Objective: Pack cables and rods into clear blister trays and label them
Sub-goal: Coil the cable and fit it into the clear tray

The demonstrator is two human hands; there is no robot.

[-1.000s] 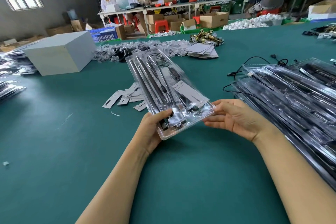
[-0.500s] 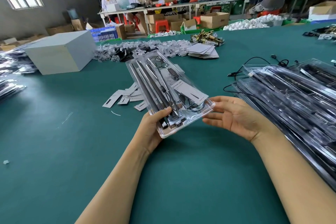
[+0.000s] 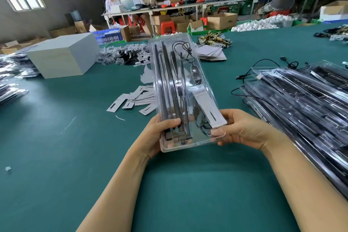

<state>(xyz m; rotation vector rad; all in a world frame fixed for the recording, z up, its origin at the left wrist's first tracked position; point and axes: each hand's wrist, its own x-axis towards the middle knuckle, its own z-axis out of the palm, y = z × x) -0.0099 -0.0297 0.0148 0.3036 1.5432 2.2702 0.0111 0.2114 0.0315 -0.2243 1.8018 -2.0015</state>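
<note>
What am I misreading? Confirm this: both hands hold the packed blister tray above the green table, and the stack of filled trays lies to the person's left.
Wrong side. The head view shows the stack of filled trays on the person's right. The rest stands: the left hand and right hand hold the packed blister tray above the green table.

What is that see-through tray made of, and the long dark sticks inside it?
The blister tray looks like thin clear glossy plastic: the table shows through it and its moulded edges catch the light. The rods look like dark metal or hard plastic, straight with a dull sheen; which of the two cannot be told.
</note>
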